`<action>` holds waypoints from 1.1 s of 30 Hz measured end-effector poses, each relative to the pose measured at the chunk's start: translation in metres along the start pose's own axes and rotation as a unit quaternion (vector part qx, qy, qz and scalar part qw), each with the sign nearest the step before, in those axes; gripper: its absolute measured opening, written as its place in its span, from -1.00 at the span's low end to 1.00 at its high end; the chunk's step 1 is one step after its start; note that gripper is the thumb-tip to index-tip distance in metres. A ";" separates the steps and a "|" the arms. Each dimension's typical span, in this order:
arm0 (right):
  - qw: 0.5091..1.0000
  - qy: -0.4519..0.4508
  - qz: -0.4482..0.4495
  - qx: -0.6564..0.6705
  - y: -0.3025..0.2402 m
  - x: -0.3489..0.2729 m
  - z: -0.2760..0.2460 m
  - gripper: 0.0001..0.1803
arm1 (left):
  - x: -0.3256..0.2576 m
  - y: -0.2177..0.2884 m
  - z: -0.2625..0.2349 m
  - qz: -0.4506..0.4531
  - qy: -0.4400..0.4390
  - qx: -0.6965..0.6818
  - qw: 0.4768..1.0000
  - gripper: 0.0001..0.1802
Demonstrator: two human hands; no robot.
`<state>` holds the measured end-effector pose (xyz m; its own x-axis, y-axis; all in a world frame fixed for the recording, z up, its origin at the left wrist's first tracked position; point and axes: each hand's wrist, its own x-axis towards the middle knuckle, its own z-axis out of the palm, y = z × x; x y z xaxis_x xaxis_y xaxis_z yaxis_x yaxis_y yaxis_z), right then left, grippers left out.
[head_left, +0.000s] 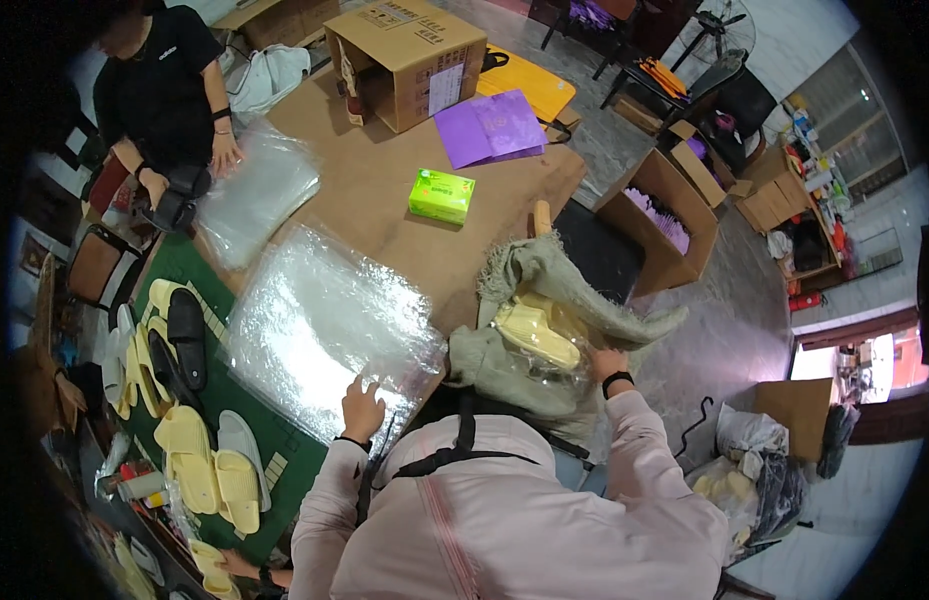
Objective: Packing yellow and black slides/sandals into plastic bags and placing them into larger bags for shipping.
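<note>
My left hand [362, 410] rests with its fingers apart on the near edge of a stack of clear plastic bags [314, 320]. To the right, a pair of pale yellow slippers [540, 335] lies in a clear plastic bag [574, 325] on a grey-green woven sack [524, 385]. At the right end of that bag, my right hand [609, 366] is closed on its edge; the fingertips are partly hidden.
Yellow, black and white slippers [187, 450] lie on a green mat [274, 440] at left. Across the brown table [384, 160] are a green tissue box [441, 196], purple sheets [491, 128] and an open carton [409, 60]. A co-worker [159, 90] holds black slippers [179, 198] at far left.
</note>
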<state>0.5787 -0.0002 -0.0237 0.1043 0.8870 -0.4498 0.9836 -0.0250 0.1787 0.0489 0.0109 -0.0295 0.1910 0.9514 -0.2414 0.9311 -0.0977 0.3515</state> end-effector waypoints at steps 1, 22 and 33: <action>0.983 -0.158 0.087 0.021 -0.009 0.003 -0.013 -0.48 | -0.002 -0.003 0.001 -0.001 -0.001 0.004 1.000 -0.58; 0.885 -0.290 -0.233 0.281 -0.163 -0.012 -0.081 -0.37 | -0.012 0.002 0.003 0.014 0.056 -0.011 0.998 -0.61; 0.833 -0.370 -0.344 0.225 -0.155 0.018 -0.121 -0.46 | -0.014 -0.004 0.008 -0.021 0.075 -0.026 0.997 -0.58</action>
<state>0.4106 0.0751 0.0466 -0.6091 0.2397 -0.7560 0.7858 0.0534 -0.6162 0.0452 -0.0043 -0.0348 0.0993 0.9877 -0.1207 0.9195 -0.0447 0.3906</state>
